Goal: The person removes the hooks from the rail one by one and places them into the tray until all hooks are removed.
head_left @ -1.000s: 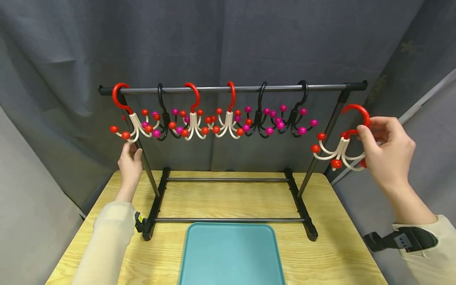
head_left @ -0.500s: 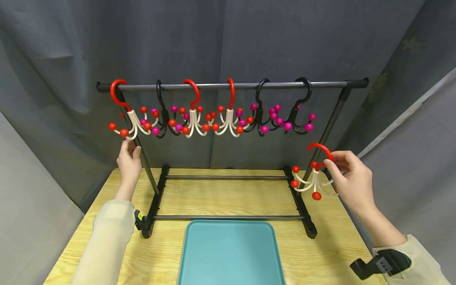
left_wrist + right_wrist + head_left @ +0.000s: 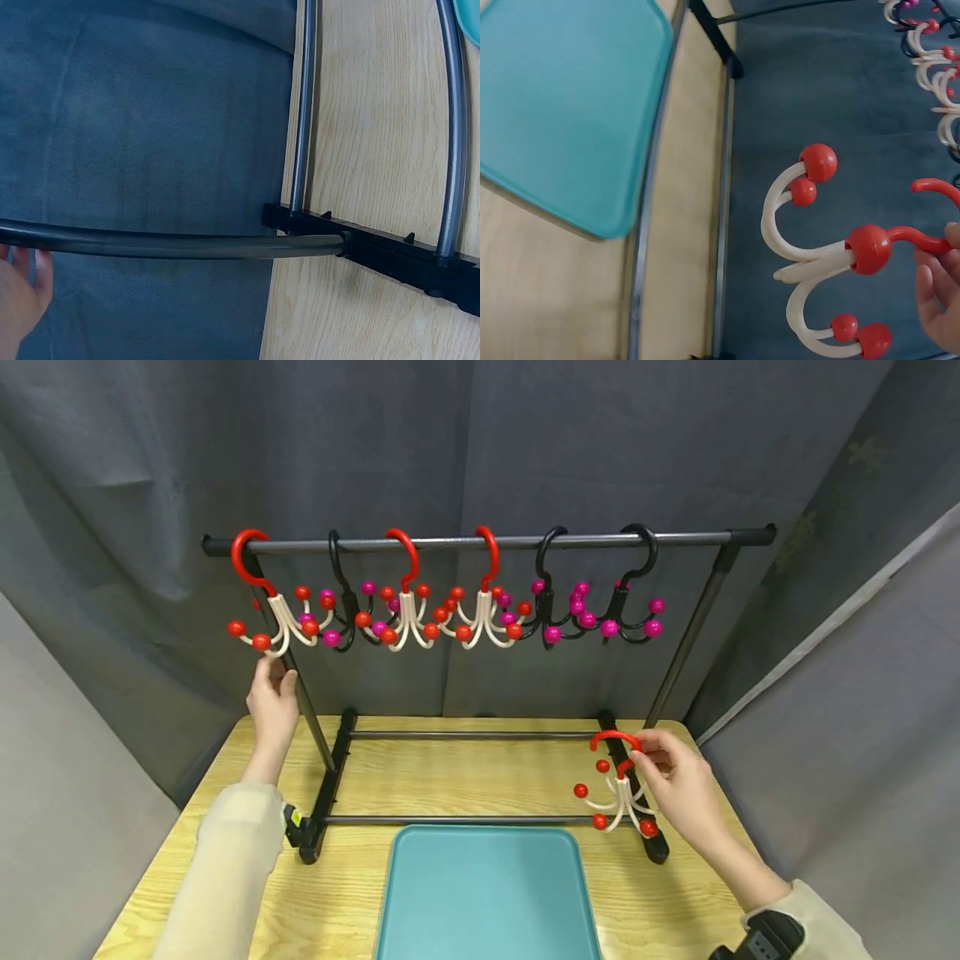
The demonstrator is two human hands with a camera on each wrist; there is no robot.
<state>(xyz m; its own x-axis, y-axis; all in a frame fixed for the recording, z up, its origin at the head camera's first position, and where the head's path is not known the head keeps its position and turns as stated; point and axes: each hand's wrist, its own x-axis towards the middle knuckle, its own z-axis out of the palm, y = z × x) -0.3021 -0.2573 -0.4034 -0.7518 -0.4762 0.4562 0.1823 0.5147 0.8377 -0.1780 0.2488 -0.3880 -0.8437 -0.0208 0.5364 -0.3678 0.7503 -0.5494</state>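
Note:
My right hand [image 3: 678,781] pinches the red hook of a red-and-white claw hanger [image 3: 621,787], whose curved white prongs end in red balls. It is held in front of the rack's right foot, right of the tray; the right wrist view shows the hanger [image 3: 817,259] close up, with the right hand [image 3: 941,289] partly cut off at the edge. At the rack's left post [image 3: 309,714] my left hand [image 3: 272,706] grips just below the leftmost hanger [image 3: 285,622]. In the left wrist view, the left hand's fingers [image 3: 43,277] meet that post [image 3: 187,244].
Several claw hangers, red-and-white or black [image 3: 545,606] with pink balls, hang from the rack's top bar [image 3: 450,542]. A teal tray [image 3: 487,893] lies on the wooden table [image 3: 352,902] before the lower front bar [image 3: 480,819]. Grey curtains [image 3: 375,452] surround the table.
My right hand has carried the red-and-white claw hanger down and left, from beside the rack's right post to near its foot. The left hand stays in place; the hanging hangers have swayed slightly.

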